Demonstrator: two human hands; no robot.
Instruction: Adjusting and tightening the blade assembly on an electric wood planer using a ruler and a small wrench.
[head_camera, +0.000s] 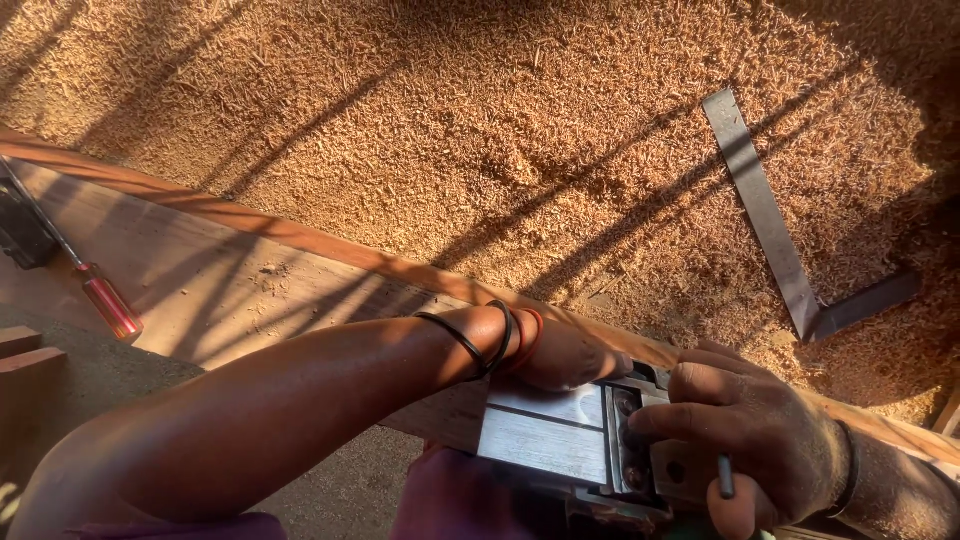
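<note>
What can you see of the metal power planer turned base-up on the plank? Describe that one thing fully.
The planer lies base-up on the wooden plank, its flat silvery sole plates catching sunlight, with a dark cutter slot between them. The left hand steadies its far side; the right hand presses fingers at the slot and holds a thin dark tool.

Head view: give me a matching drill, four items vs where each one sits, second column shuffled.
Items:
1. screwdriver
2. metal square
3. power planer
4. bangles

Places:
A. lying flat on the wood shavings, upper right
B. around the left wrist
C. on the plank near its left end, red handle toward the camera
D. sole turned up, held between the left hand and the right hand

Pairs: 1-C, 2-A, 3-D, 4-B
</note>
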